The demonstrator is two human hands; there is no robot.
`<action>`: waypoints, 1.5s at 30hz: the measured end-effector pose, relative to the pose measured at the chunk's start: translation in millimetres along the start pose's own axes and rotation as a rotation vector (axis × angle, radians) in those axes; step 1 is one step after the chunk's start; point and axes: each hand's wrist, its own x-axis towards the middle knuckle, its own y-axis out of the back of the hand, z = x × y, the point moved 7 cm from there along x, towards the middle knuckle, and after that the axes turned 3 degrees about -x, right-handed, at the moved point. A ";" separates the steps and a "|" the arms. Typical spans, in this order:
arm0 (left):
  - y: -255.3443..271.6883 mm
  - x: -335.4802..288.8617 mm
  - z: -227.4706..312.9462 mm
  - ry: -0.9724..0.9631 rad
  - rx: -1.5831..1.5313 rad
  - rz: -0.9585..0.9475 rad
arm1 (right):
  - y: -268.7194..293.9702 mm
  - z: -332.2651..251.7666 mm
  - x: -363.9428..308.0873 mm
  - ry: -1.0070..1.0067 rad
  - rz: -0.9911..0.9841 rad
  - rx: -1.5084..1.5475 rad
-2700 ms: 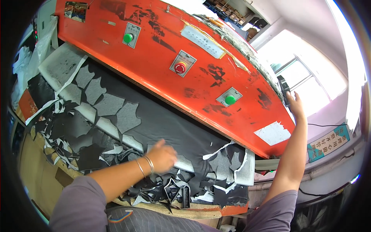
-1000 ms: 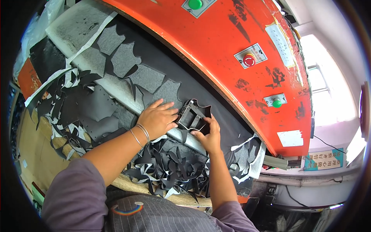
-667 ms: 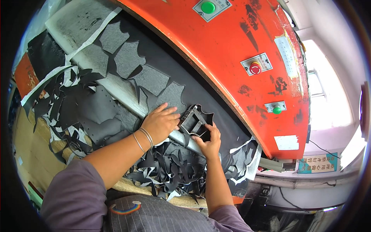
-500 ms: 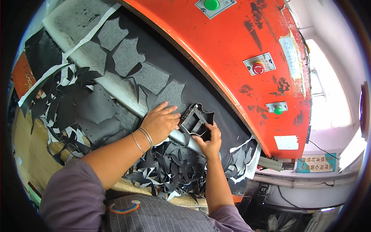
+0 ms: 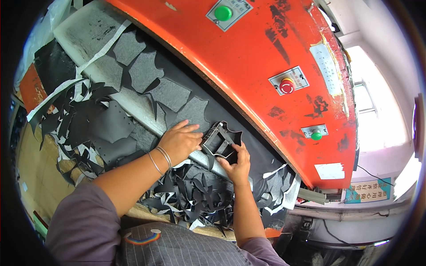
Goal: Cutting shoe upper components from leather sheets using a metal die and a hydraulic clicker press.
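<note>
My right hand grips a metal cutting die, an open frame with a crossbar and a wavy right edge, thumb on its near side and fingers on its right. The die rests on a black sheet that covers the far part of a pale cutting board. My left hand lies flat, its fingers spread and their tips close to the die's left side; whether they touch it I cannot tell. Up and left of the die runs a row of grey shapes with outlines like the die's.
A red press head with green buttons and a red stop knob extends along the board's far side. Black and white offcuts heap at the near edge; larger black pieces lie left of my left arm.
The red press head appears farther left and slightly lower in the picture, and the whole view has shifted a little. Both hands and the die keep nearly the same place on the sheet.
</note>
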 end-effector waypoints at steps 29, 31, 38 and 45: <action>80.8 -138.2 94.7 0.298 -0.427 -0.373 | 111.3 -141.5 -154.8 0.092 0.077 0.187; 59.5 -170.6 100.4 0.322 -0.391 -0.623 | 69.0 -179.2 -191.5 0.140 -0.276 0.159; 42.3 -187.0 97.1 0.474 -0.547 -0.773 | 58.2 -198.8 -229.8 0.069 -0.291 -0.089; 35.9 -181.8 91.3 0.505 -0.527 -0.881 | 55.6 -188.0 -221.2 0.053 -0.403 -0.090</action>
